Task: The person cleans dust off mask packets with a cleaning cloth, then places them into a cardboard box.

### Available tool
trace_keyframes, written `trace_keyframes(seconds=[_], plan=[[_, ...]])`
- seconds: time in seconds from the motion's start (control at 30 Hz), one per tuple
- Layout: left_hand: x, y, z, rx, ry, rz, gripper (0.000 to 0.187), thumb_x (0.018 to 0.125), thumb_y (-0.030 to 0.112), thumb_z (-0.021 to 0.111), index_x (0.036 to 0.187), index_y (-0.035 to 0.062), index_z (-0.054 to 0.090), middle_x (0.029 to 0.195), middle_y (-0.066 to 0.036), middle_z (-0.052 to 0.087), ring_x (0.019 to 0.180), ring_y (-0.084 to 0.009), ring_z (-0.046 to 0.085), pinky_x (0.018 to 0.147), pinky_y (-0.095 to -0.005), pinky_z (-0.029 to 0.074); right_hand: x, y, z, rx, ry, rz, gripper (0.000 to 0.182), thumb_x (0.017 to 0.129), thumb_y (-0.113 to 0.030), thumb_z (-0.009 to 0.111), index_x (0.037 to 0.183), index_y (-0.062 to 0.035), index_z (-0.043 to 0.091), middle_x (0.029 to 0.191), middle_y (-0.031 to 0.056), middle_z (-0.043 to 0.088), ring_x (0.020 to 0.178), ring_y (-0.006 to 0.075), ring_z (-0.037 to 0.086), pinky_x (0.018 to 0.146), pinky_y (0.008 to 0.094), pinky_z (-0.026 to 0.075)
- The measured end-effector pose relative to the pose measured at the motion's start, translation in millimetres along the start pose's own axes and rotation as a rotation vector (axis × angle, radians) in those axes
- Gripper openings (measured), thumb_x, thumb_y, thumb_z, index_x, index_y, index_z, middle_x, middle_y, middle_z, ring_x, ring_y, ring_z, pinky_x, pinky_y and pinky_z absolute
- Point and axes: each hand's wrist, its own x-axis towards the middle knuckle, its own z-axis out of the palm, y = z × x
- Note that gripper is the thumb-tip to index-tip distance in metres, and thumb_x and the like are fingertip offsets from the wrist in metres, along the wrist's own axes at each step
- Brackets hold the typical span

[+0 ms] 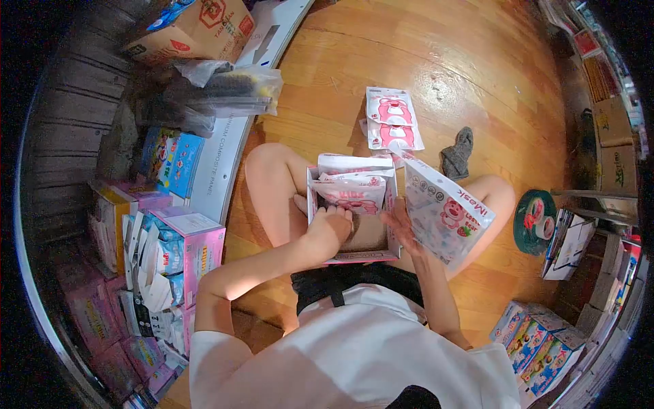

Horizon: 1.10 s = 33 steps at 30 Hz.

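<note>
An open pink-and-white carton [361,257] sits between my legs, with several white mask packs [354,163] standing in its far part. My left hand [330,228] reaches inside it, fingers curled against the lower left of the front mask pack [357,198]; their tips are hidden. At the carton's right side, my right hand [402,225] is closed on the left edge of another mask pack [439,211]. That pack is tilted, with a pink bear, a strawberry and "Mask" lettering on it. Beyond the carton, more bear-printed mask packs [394,119] lie overlapping on the floor.
A grey sock [457,153] lies on the wooden floor [327,68] past my right knee. Tape rolls [535,221] are to the right, and colourful boxes [541,347] stand at lower right. Pink cartons [203,252] crowd the left, near a long panel package [228,157] and a cardboard box [204,34].
</note>
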Motion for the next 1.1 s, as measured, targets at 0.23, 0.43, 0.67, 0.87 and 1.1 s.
trace_keyframes(seconds=[0.23, 0.43, 0.67, 0.87, 1.1], plan=[[-4.0, -0.7, -5.3, 0.028, -0.001, 0.068, 0.024, 0.082, 0.014, 0.051, 0.103, 0.0041, 0.055, 0.097, -0.010, 0.060, 0.091, -0.0248, 0.060, 0.077, -0.0358, 0.045, -14.4, -2.5, -53.9, 0.148, 0.307, -0.011, 0.028, 0.095, -0.033, 0.048, 0.091, -0.0059, 0.049, 0.075, 0.0087, 0.047, 0.064, 0.0180, 0.046, 0.090, 0.0465, 0.043], [-14.7, -9.5, -40.3, -0.433, 0.039, 0.284, 0.034, 0.081, 0.021, 0.061, 0.106, -0.0015, 0.054, 0.097, -0.017, 0.063, 0.091, -0.0318, 0.063, 0.080, -0.0420, 0.048, -1.6, 7.7, -13.7, -0.540, 0.267, -0.075, 0.016, 0.092, -0.022, 0.055, 0.092, -0.0064, 0.051, 0.078, 0.0018, 0.054, 0.066, 0.0092, 0.051, 0.066, 0.0260, 0.042], [-56.4, -20.5, -103.2, -1.304, 0.273, 0.275, 0.088, 0.066, 0.030, 0.084, 0.134, -0.0014, 0.038, 0.125, -0.016, 0.053, 0.118, -0.0253, 0.050, 0.098, -0.0354, 0.039, -0.4, 17.3, 28.4, -1.069, 0.389, -0.227, 0.013, 0.086, -0.001, 0.061, 0.095, -0.0045, 0.053, 0.083, -0.0004, 0.058, 0.073, 0.0045, 0.053, 0.063, 0.0193, 0.042], [-68.3, -4.7, -105.1, -1.786, 0.558, -0.174, 0.051, 0.093, 0.009, 0.053, 0.138, -0.0046, 0.033, 0.129, -0.010, 0.050, 0.117, -0.0131, 0.046, 0.099, -0.0278, 0.037, 0.6, 20.6, 37.4, -1.241, 0.165, -0.176, 0.014, 0.086, 0.000, 0.060, 0.097, -0.0026, 0.052, 0.087, 0.0007, 0.057, 0.077, 0.0068, 0.054, 0.070, 0.0210, 0.043], [-59.5, -15.8, -108.2, -1.431, 0.591, 0.004, 0.041, 0.094, 0.003, 0.047, 0.134, -0.0030, 0.042, 0.128, -0.011, 0.054, 0.115, -0.0156, 0.051, 0.097, -0.0284, 0.040, 10.6, 28.8, 53.2, -0.907, 0.144, -0.189, 0.042, 0.084, 0.002, 0.060, 0.121, -0.0025, 0.042, 0.104, 0.0094, 0.058, 0.101, 0.0156, 0.053, 0.091, 0.0313, 0.041]])
